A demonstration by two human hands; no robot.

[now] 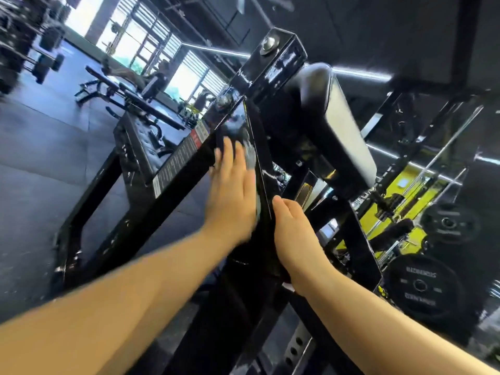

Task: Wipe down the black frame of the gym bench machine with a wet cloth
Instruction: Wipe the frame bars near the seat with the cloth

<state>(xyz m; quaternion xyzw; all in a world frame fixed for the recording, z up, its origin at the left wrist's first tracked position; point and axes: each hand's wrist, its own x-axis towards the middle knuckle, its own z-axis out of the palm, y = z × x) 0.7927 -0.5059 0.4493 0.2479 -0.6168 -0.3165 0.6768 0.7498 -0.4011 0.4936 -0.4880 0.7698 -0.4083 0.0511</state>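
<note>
The machine's glossy black frame [176, 169] slants up through the middle of the head view, with a white and red warning label along one beam. My left hand [232, 190] lies flat on the beam with straight fingers, pressing a grey cloth [250, 155] against the metal; the cloth shows only past the fingertips and along the hand's right edge. My right hand [292, 234] rests on the neighbouring frame member just right of it, fingers curled over its edge, and holds nothing else. A black padded rest [324, 115] sits above both hands.
Black weight plates [422, 290] hang at the lower right by yellow equipment [405, 201]. Other benches [130, 90] and dumbbells stand on the dark rubber floor at the left, near bright windows. A bolted bracket [273, 55] tops the frame.
</note>
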